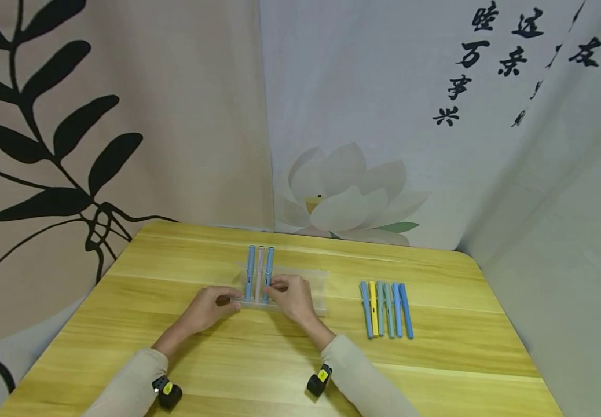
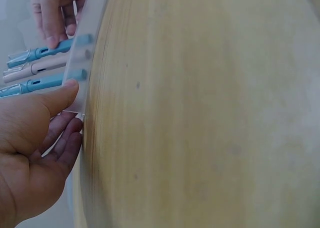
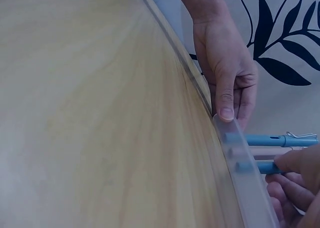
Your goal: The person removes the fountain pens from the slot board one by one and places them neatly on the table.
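A clear plastic pen holder stands on the table, with three capped pens upright in its left part. They are a blue pen at the left, a pale pink pen in the middle and a second blue pen at the right. My left hand pinches the holder's left end, thumb on the front panel and fingers behind. Thumb and fingers of my right hand grip the right-hand blue pen, its lower end behind the frosted front strip.
To the right of the holder, several pens lie side by side on the wooden table, among them a yellow pen and a dark blue pen. A printed curtain hangs behind the table's far edge.
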Demonstrator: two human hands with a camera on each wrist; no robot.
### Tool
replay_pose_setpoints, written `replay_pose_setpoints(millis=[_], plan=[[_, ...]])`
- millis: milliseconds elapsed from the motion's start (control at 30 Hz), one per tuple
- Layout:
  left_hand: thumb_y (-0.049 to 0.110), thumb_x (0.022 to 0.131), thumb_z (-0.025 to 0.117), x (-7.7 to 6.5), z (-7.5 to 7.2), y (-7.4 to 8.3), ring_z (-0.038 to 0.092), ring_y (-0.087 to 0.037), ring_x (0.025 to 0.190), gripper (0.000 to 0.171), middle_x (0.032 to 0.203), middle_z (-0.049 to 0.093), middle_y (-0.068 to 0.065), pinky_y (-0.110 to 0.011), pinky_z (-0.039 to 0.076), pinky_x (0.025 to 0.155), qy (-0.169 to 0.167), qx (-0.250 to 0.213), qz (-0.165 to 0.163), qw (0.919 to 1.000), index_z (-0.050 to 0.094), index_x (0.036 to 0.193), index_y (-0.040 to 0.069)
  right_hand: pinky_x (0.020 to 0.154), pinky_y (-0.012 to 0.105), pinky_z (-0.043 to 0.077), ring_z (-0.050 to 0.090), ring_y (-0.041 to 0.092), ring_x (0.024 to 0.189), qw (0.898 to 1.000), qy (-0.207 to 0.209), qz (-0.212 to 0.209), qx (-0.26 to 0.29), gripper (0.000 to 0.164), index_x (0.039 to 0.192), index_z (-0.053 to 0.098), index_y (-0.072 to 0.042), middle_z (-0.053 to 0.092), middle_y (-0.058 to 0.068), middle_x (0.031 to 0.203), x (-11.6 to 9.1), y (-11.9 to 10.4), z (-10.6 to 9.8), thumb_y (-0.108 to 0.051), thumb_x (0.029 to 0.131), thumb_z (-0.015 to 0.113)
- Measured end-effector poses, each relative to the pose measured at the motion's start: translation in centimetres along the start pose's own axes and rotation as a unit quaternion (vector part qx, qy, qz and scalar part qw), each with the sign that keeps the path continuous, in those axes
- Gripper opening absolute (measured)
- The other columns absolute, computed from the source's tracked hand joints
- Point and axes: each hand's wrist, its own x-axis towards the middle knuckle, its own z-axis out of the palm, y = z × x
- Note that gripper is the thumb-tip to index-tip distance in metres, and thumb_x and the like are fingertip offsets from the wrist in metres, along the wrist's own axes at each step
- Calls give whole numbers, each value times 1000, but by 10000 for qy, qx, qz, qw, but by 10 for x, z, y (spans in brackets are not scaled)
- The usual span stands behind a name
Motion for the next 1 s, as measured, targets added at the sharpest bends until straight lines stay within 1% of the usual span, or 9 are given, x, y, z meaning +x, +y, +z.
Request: replay_pose_setpoints(millis=[100, 333, 533, 667, 1000], plan=[[15, 96, 73, 1, 1, 1, 67, -29, 114, 24, 119, 73, -9, -48, 55, 96, -2, 9, 25, 10000, 75, 119, 7, 71, 24, 59, 72, 12, 81, 10000, 5, -48, 37, 21, 105, 79, -3, 78, 5, 93, 0, 0, -2, -19, 92, 78], [15, 96, 73, 2, 2, 1, 67, -29, 114, 25, 120, 73, -10, -50, 55, 97, 6, 25, 25, 10000, 74, 120, 7, 75, 26, 59, 72, 11, 84, 9996, 121, -271, 16, 18, 106, 79, -7, 78, 1, 95, 3, -5, -11, -19, 93, 77], [17, 96, 73, 1, 2, 1, 67, -30, 113, 25, 119, 73, -10, -52, 54, 97, 44, 76, 84, 9999, 75, 119, 7, 77, 25, 59, 71, 11, 84, 9995, 115, -294, -86, 20, 109, 78, -7, 78, 1, 95, -1, -13, -22, -20, 94, 76], [18, 96, 73, 0, 2, -1, 67, -28, 112, 25, 119, 73, -9, -51, 55, 96, 69, 80, 81, 9999, 75, 119, 8, 78, 25, 59, 71, 12, 86, 9994, 105, -333, -5, 20, 110, 78, -7, 78, 1, 96, -5, -17, -29, -20, 95, 75], [18, 96, 73, 0, 3, -1, 68, -27, 110, 25, 118, 74, -8, -49, 55, 95, 76, 52, 115, 9999, 75, 119, 8, 78, 26, 59, 71, 11, 86, 9992, 152, -379, -29, 19, 111, 78, -8, 77, 0, 97, -12, -13, -45, -20, 96, 74]])
